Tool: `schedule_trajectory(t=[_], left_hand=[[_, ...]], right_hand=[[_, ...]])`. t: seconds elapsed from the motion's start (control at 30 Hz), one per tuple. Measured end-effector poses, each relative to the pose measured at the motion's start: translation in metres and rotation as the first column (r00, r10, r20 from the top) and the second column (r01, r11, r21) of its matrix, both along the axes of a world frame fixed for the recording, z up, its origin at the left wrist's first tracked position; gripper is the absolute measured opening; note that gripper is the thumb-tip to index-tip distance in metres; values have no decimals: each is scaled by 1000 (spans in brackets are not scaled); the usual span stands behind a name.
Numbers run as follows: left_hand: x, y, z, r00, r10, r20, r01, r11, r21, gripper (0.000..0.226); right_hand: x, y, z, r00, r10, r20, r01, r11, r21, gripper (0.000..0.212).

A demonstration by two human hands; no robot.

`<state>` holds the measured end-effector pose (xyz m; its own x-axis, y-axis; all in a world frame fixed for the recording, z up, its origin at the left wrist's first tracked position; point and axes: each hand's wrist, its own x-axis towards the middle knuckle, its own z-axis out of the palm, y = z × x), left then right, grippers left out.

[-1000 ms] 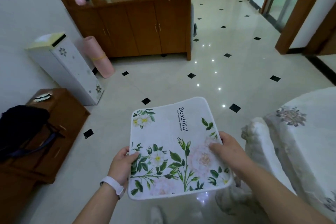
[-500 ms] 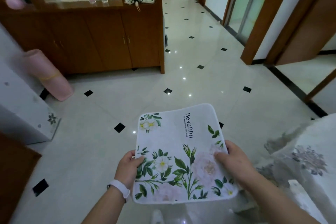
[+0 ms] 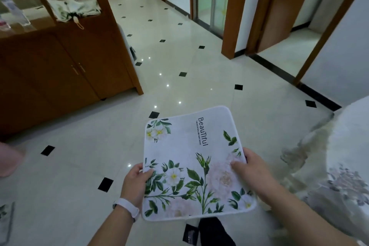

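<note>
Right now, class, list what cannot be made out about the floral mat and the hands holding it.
Floral mat underside: head view, faces away.
Left hand fingers: head view, beneath the mat.
Right hand fingers: head view, mostly under the mat.
Covered furniture, right: head view, blurred, cut by frame edge.

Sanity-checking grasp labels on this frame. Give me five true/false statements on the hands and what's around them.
1. The left hand and right hand each grip a side edge of the floral mat. True.
2. The floral mat lies flat on the floor. False: it is held up above the tiled floor.
3. A white wristband sits on the left wrist. True.
4. The mat's printed word reads "Welcome". False: it reads "Beautiful".
5. A folded umbrella lies on the wooden cabinet shelf. True.
</note>
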<state>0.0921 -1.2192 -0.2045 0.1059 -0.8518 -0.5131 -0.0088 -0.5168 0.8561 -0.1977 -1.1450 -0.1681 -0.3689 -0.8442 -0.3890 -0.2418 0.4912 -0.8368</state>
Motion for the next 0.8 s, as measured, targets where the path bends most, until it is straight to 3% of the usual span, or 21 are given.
schedule_trajectory(t=[0.27,0.4,0.8], left_hand=[[-68,-164,3,996,-3,84,2,1000,7,11],[-123,-243,23,992,-94,82,95,995,-8,13],[-294,-392,15,932,-362,36,362,932,1,16]], right_hand=[[-63,-163,-23,997,-32,66,30,999,41,15],[-116,-220,-9,992,-101,76,99,995,35,13],[-249,-291,2,915,-398,65,395,917,48,12]])
